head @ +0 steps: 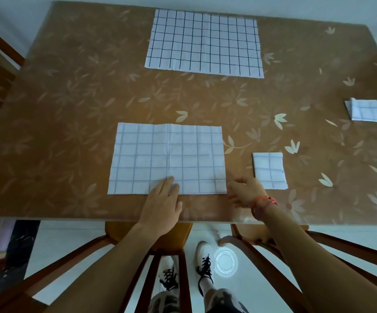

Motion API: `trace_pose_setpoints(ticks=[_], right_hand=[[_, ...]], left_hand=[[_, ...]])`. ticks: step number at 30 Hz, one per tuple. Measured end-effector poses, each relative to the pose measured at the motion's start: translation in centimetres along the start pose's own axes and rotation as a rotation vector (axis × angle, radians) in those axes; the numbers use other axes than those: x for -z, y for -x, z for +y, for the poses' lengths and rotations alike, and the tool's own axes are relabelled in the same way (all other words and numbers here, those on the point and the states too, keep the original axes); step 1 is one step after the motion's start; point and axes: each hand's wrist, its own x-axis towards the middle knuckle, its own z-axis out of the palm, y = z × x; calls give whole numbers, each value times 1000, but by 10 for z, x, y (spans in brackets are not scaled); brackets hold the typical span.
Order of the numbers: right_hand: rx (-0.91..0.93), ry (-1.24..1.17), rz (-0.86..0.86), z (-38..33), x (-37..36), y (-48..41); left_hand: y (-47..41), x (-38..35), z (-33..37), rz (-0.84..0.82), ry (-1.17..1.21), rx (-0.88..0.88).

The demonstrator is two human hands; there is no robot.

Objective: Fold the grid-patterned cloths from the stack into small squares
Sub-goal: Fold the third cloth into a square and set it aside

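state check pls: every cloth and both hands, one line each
near cloth: spread flat, unfolded, creased.
far cloth: spread flat, untouched.
near square: folded small, lying flat.
far-right square: folded, one flap loose.
left hand: flat, pressing near cloth's near edge.
right hand: at near cloth's right corner, fingers curled, grip unclear.

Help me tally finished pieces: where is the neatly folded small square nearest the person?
Head view: the folded square lies on the near right of the table, just right of the spread cloth and just beyond the right hand.
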Motion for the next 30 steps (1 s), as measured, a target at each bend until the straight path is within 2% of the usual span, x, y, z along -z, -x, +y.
trace_pose_setpoints(ticks=[6,13,17,20,22,26,30], right_hand=[[-84,-168,32,-3,0,-8],[-78,-119,62,-2,-19,-18],[-165,-278,-39,-10,-23,-15],[-212,-378,-42,-16,-21,-14],[-193,-394,-32,-19,-21,-17],[-72,-262,-47,-24,-26,-18],[-68,-271,-177,-27,-33,-1]], left_hand=[[0,-3,-1,21,15,2],[-1,-4,-1,27,53,27],[-1,-3,-1,26,62,27],[-1,-1,1,34,63,36],[-2,0,3,31,40,43],[-7,1,11,47,-32,93],[-16,0,30,66,-68,181]])
